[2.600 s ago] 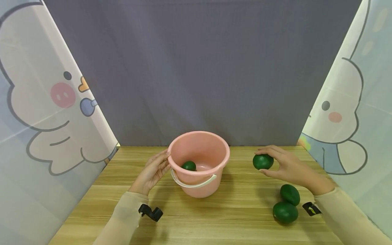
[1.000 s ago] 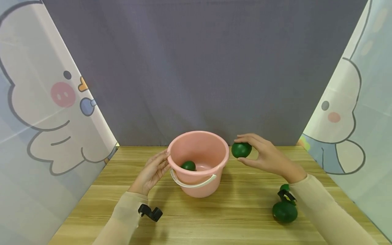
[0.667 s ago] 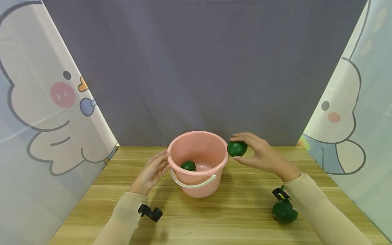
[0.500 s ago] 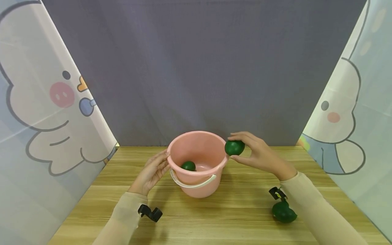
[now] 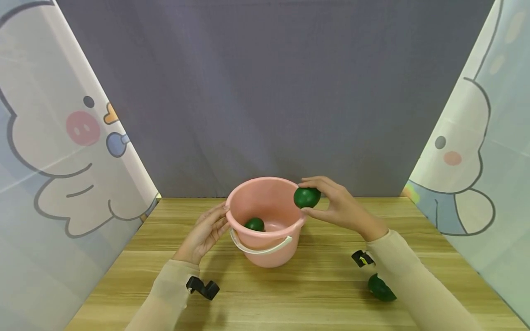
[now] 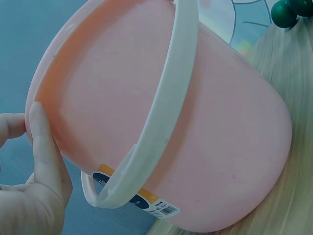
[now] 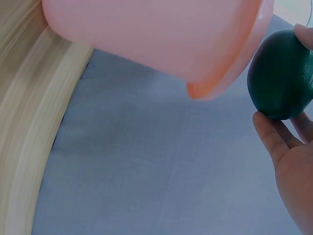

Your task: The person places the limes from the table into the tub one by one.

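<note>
A pink plastic bucket (image 5: 273,258) with a white handle (image 5: 265,250) stands upright on the table. My left hand (image 5: 204,235) pinches its left rim, thumb and fingers at the edge, as the left wrist view shows closely. Inside the bucket lies one dark green avocado (image 5: 254,224), smooth and egg-shaped. My right hand (image 5: 338,206) holds another avocado (image 5: 307,197) between thumb and fingers, over the bucket's right rim. In the right wrist view this avocado (image 7: 279,76) appears just beyond the rim (image 7: 244,54).
On the wooden table (image 5: 314,299) an avocado (image 5: 380,289) lies at the right, partly behind my right sleeve (image 5: 407,271). The left wrist view shows two avocados (image 6: 282,14) there. A grey curtain (image 5: 265,92) hangs behind the table, and cartoon-printed cloths (image 5: 54,184) flank it.
My right hand has carried its avocado leftward and slightly up, from above the table's right side to the bucket's right rim. The left hand and the bucket have stayed put.
</note>
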Available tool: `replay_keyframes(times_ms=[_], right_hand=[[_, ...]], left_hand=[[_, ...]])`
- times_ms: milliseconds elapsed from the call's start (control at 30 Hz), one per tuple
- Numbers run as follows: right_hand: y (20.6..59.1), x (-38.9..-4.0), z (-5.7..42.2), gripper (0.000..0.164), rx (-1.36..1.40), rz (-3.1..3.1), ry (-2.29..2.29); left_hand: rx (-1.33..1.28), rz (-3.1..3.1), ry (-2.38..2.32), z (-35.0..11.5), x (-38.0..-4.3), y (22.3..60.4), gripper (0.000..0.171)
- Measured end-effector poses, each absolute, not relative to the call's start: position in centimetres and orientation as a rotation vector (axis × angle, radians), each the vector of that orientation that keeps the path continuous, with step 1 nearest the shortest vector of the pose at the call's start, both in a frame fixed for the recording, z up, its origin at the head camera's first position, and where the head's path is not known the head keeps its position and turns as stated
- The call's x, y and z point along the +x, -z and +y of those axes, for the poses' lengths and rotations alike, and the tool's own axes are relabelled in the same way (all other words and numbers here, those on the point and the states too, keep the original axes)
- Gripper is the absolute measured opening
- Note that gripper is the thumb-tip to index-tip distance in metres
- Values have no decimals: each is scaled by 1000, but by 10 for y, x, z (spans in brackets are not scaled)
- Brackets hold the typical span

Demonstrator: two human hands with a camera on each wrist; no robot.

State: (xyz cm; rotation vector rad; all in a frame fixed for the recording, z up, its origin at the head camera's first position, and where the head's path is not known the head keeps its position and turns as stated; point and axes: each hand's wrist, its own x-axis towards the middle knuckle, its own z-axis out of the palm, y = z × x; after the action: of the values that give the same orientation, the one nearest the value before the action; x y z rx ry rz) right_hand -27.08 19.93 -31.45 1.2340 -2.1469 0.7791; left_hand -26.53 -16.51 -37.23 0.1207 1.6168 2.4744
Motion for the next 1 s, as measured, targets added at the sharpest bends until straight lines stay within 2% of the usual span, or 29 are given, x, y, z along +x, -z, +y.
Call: replay_keyframes(times_ms=[1000], right_hand=[[315, -280, 179, 59, 1325, -2148, -828]], left_hand=[[114, 1604, -2495, -165, -265, 373, 48]])
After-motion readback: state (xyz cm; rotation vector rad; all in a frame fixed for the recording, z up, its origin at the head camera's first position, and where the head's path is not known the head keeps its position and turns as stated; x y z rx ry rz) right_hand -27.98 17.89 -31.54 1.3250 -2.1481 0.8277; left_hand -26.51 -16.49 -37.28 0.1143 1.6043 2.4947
